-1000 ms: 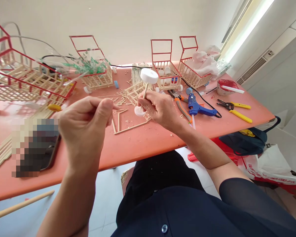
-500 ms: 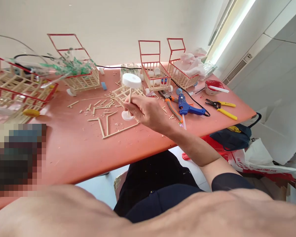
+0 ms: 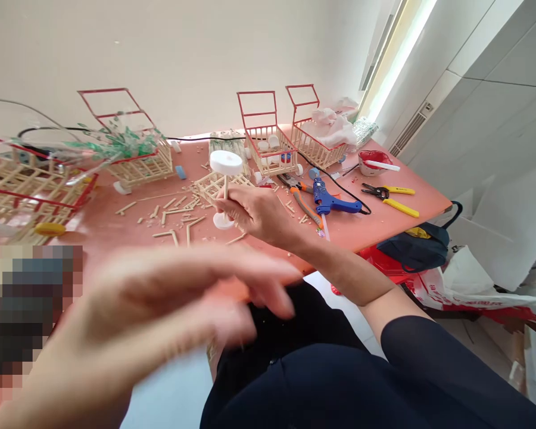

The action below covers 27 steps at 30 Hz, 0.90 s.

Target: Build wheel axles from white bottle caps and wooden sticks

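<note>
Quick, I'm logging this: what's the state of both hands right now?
Left hand: open, blurred, nothing seen in it.
Right hand: closed on a thin stick with a white disc at each end.

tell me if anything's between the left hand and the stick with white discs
Nothing visible blocks the left hand from the stick, though the right hand, gripping it between the white discs, covers its middle.

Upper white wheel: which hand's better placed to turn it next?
Likely the left hand: open and apparently empty, though blurred. The right hand is occupied, gripping the wooden stick below the upper white wheel.
</note>
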Motion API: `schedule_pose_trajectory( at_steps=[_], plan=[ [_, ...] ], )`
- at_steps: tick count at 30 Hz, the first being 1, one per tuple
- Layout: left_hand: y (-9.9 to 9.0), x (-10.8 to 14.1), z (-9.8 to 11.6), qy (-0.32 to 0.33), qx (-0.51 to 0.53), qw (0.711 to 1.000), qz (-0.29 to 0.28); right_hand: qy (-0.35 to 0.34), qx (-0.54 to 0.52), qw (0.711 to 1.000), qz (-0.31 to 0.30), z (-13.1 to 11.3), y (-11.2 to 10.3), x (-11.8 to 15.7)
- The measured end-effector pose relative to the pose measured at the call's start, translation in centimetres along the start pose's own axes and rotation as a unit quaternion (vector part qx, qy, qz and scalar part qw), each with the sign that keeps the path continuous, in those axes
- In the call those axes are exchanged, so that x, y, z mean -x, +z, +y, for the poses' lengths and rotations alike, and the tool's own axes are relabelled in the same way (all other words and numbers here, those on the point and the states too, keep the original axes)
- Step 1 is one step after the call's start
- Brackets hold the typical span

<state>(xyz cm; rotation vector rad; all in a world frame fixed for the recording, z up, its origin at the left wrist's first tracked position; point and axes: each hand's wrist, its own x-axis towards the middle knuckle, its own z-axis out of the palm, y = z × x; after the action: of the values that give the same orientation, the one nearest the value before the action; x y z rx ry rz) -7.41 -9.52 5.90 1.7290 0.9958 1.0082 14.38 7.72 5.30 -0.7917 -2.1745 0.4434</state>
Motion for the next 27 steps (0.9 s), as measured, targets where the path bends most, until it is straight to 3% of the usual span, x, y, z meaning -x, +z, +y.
schedule_pose_trajectory(
  at_steps=[2,3,4,6,9,11,13,17,19,23,27],
  plan=[
    [-0.8,-8.0,2.7,-0.014,-0.026,0.974,0.224,-0.005,-0.014,1.000,0.021,0.2,-0.1,0.0],
    [-0.9,-10.8,3.0,0.009,-0.021,0.961,0.276,-0.004,-0.019,0.999,0.033,0.3,-0.2,0.0],
    [-1.0,-12.7,2.7,0.015,-0.008,0.957,0.290,-0.002,-0.021,0.999,0.042,0.4,-0.3,0.0],
    [-0.9,-14.3,0.5,-0.004,0.017,0.963,0.270,0.007,-0.022,0.998,0.053,0.5,-0.5,0.0],
    [-0.6,-13.6,-3.3,-0.033,0.026,0.972,0.231,0.014,-0.029,0.998,0.060,0.6,-0.7,-0.1],
    [-0.5,-13.1,-4.4,-0.060,0.056,0.972,0.221,0.006,-0.038,0.997,0.067,0.7,-0.7,-0.1],
    [-0.4,-13.0,-4.4,-0.081,0.075,0.976,0.188,-0.007,-0.047,0.996,0.077,0.7,-0.7,-0.1],
    [0.0,-13.4,-3.6,-0.106,0.126,0.984,0.069,-0.014,-0.032,0.997,0.074,0.8,-0.3,-0.1],
    [0.4,-13.5,-3.6,-0.095,0.135,0.984,0.064,-0.011,-0.020,0.998,0.062,0.8,0.0,0.0],
    [0.9,-13.6,-4.4,-0.089,0.112,0.983,0.111,-0.015,-0.020,0.999,0.043,0.8,0.4,0.0],
    [0.5,-13.4,-4.8,-0.103,0.124,0.983,0.089,-0.015,-0.022,0.999,0.027,0.8,0.5,0.1]
  ],
)
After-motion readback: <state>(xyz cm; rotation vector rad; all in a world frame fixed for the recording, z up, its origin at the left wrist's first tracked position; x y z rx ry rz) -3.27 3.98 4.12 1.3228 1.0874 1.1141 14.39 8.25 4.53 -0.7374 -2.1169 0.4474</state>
